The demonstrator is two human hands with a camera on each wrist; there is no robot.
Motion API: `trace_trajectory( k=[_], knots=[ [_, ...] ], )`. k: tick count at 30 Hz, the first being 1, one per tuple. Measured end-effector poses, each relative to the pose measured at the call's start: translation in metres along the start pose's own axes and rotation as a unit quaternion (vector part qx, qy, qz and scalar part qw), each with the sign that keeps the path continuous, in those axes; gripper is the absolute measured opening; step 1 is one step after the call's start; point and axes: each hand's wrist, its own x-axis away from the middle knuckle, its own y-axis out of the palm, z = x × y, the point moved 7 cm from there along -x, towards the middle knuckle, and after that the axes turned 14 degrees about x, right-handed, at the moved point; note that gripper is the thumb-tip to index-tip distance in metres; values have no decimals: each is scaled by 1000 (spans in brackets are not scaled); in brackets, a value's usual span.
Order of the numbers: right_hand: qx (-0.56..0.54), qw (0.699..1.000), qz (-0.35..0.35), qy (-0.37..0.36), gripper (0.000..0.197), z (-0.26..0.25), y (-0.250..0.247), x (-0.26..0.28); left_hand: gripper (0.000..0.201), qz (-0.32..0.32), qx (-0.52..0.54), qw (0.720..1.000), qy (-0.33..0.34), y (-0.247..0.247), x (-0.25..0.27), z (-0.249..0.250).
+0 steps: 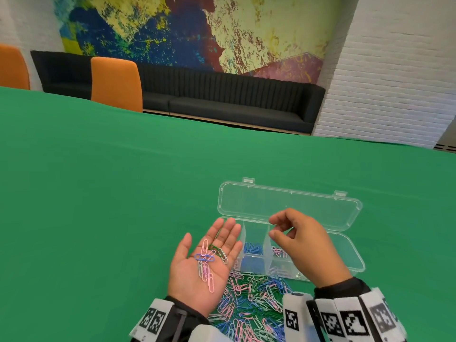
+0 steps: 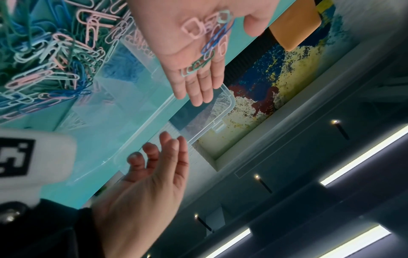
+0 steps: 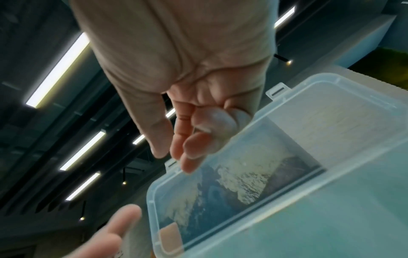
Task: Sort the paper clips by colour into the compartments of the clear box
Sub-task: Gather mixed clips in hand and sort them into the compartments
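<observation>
While our left hand (image 1: 206, 265) lies flat, palm up, cradling mixed paper clips (image 1: 207, 261) beside the clear box (image 1: 355, 260), our right hand (image 1: 306, 245) hovers over it, fingers loosely curled, empty. Mid-sort, we judge: next, pinch one clip and match its compartment, blue (image 1: 253, 249) or pink (image 1: 278, 251).

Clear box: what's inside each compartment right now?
In the clear box, one compartment holds blue clips, and the next one to the right holds pink clips. The right hand hovers over the compartments further right, hiding part of them. The leftmost one sits behind the left hand.
</observation>
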Motion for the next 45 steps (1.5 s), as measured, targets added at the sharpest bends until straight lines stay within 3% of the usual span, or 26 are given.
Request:
trace_trajectory(
  k=[5, 10, 15, 18, 22, 25, 28, 30, 32, 37, 41, 45],
  knots=[
    [-11, 994, -27, -104, 18, -50, -10, 19, 65, 16, -8, 999, -42, -3, 3, -17],
    [110, 972, -121, -170, 8, -83, 19, 38, 68, 31, -14, 997, -71, -8, 10, -32],
    [193, 961, -145, -134, 32, -81, 30, 41, 68, 42, -30, 996, -76, -10, 10, -34],
    [215, 958, -138, -130, 37, -82, 30, 41, 68, 39, -25, 996, -77, -9, 11, -36],
    [164, 970, -125, -127, 23, -79, 20, 37, 62, 18, 8, 998, -61, -2, 11, -32],
    [76, 993, -62, -71, 21, -59, -2, 24, 57, 16, 38, 999, -21, 1, 8, -20],
    [54, 998, -8, -27, 14, -32, -11, 12, 56, 16, 54, 998, 8, 2, 3, -9],
    [67, 997, -36, -16, 10, -21, -3, 7, 58, 24, 54, 998, 21, 0, 2, -4],
    [76, 995, -57, -11, 19, -13, 1, 6, 54, 32, 48, 998, 20, 0, 1, -3],
    [37, 999, -15, -35, 11, -18, -24, 8, 35, 26, 39, 999, 12, -2, -2, -5],
    [51, 991, -95, -84, 9, -38, -13, 20, 27, 8, 37, 999, 11, 4, -1, -3],
    [82, 977, -155, -121, 7, -55, 10, 29, 77, -36, 37, 999, 1, 8, 2, 1]
  ],
)
